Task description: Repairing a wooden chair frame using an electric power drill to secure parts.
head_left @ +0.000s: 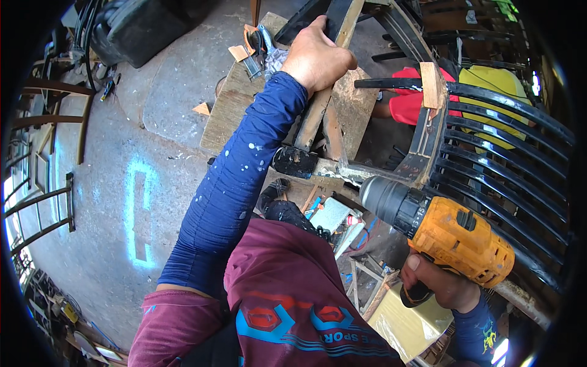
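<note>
My right hand (437, 278) is wrapped round the handle of an orange and black power drill (461, 235). The drill's chuck points up and left, close to the joint of an unfinished wooden chair frame (330, 170); its tip is hard to make out there. Farther off, my left hand (319, 56) grips a wooden bar (315, 119) of that frame, its fingers partly hidden by the hand itself. Black curved slats (501, 147) run off to the right of the frame, and a small wood block (431, 84) lies across the curved rail.
Beneath the frame is a plywood board (229, 107) with a clamp and hand tools (260, 46) near its far edge. Two people in red (411, 98) and yellow (495, 104) sit behind the slats. A yellowish wrapped box (409, 321) stands below the drill. Chair frames (46, 208) line the left.
</note>
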Available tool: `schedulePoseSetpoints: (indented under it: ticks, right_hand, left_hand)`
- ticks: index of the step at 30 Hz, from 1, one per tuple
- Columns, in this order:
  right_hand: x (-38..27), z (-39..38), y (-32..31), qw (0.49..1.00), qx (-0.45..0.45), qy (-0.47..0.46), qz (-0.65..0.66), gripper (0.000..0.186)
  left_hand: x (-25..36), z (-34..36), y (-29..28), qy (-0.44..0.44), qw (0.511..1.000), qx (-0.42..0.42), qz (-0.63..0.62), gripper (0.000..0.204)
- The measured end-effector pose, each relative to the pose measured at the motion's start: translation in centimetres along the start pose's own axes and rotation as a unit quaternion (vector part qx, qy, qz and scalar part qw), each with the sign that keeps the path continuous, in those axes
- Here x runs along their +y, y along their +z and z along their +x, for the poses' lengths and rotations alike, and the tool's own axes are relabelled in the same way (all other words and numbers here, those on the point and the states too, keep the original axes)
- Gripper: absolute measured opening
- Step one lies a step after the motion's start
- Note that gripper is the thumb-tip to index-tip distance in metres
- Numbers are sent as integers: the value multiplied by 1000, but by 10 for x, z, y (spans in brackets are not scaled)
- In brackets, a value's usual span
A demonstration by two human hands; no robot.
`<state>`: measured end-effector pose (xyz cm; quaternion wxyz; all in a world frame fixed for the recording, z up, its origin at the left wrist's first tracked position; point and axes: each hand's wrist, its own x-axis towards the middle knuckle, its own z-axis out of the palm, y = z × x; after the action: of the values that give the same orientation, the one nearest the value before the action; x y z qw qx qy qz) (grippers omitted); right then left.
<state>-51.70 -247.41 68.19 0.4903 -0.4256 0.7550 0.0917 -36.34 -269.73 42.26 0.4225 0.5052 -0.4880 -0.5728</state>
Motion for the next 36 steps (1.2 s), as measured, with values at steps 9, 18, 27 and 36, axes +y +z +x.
schedulePoseSetpoints:
  ticks: [9, 18, 27, 36]
  right_hand:
    - [-24, -15, -8, 991, 29, 85, -100, 23]
    - [-18, -9, -25, 983, 1, 178, 45, 6]
    - [-58, 2, -18, 958, -55, 143, -242, 36]
    - [-46, 3, -20, 994, -10, 80, -74, 20]
  left_hand:
    - [-1, -1, 0, 14, 1000, 21, -9, 90]
    - [1, -2, 1, -14, 999, 39, -8, 88]
    - [11, -5, -11, -58, 989, -51, -126, 82]
    - [16, -10, -10, -51, 993, -61, -81, 94]
